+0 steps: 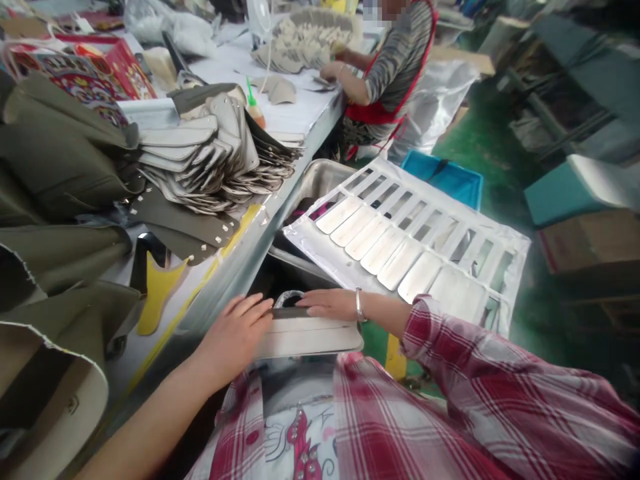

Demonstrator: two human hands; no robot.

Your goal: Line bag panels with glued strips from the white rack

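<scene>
Off-white and flat-faced, a long panel (310, 341) is found in front of the wearer's body, beside the metal edge of the bench (245, 259), with both hands in contact. The left hand (245, 327) is laid over the panel's left end, its fingers extended and lightly bent; the thumb is hidden, so whether a grip is applied cannot be told. The right hand (330, 303), with a silver bangle (359, 305) at the wrist, is spread flat along the far edge, its fingers nearly straight and not curled round the piece. On the panel, a rounded near right corner, a thin lengthwise line and a darker strip along the far edge are noted. Beyond the right hand, a slotted white rack (305, 233) is seen, tilted, with a row of pale panels (377, 247) laid on it. On the bench, a heap of grey pieces (200, 153) and a yellow piece (161, 293) are recorded. At its far end, a co-worker (395, 87) is seated, with both arms extended over the bench top.
</scene>
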